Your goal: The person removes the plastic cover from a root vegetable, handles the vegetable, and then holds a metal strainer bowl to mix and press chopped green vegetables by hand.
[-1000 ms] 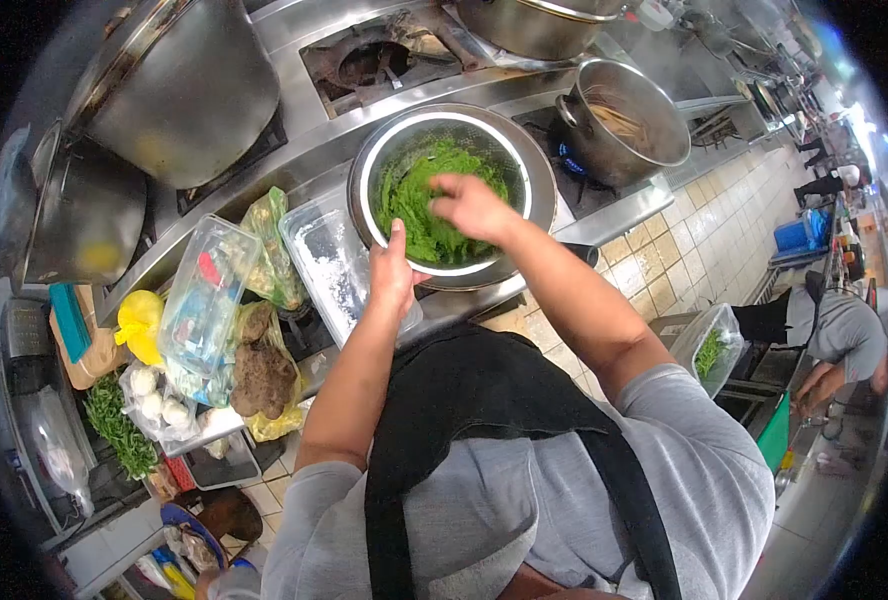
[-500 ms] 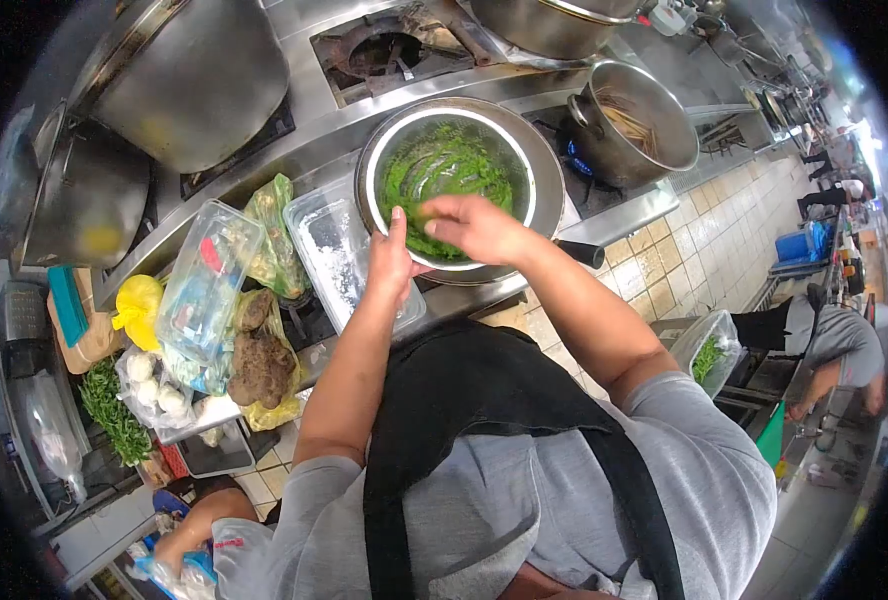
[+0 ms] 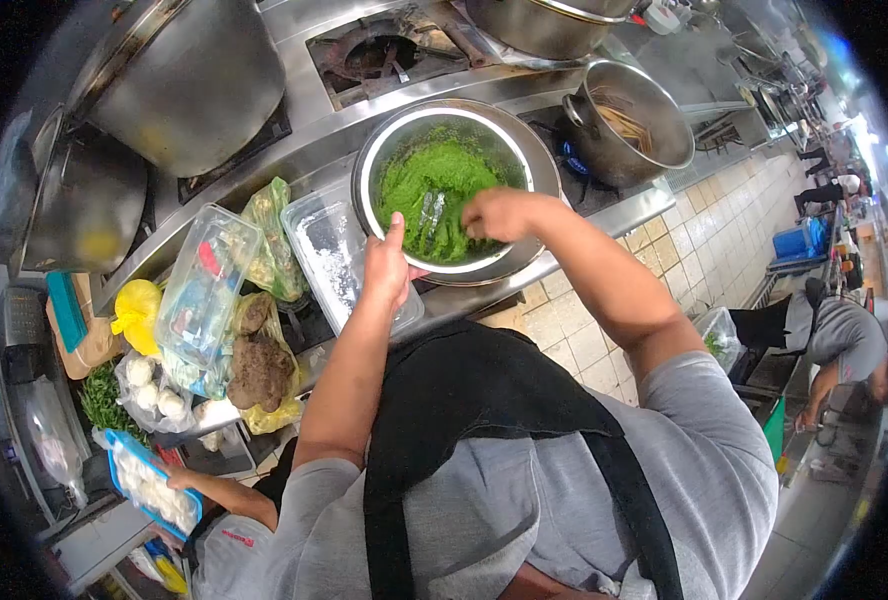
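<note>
A metal bowl with a pale rim (image 3: pixel 367 180) stands in a wide pan (image 3: pixel 547 185) on the stove edge. Inside it lies a bright green chopped mass (image 3: pixel 439 175), with finger furrows baring some metal. My left hand (image 3: pixel 388 265) grips the bowl's near left rim, thumb on top. My right hand (image 3: pixel 504 214) is inside the right part of the bowl, fingers curled at the green mass; whether they pinch any of it is hidden. Beside the bowl, on the left, is a clear plastic tray with white powder (image 3: pixel 329 250).
A steaming pot (image 3: pixel 664 140) sits over a blue flame at the right. Large pots (image 3: pixel 189 90) stand at upper left. Bagged vegetables (image 3: pixel 264 370) and a clear container (image 3: pixel 204 290) lie left. A co-worker's arm (image 3: pixel 229 495) holds a blue tray (image 3: pixel 154 485); another person (image 3: pixel 849 340) bends at far right.
My right hand has swept across the bowl to its right side, spreading the green mass. My left hand has stayed on the rim. A co-worker with a blue tray has appeared at lower left.
</note>
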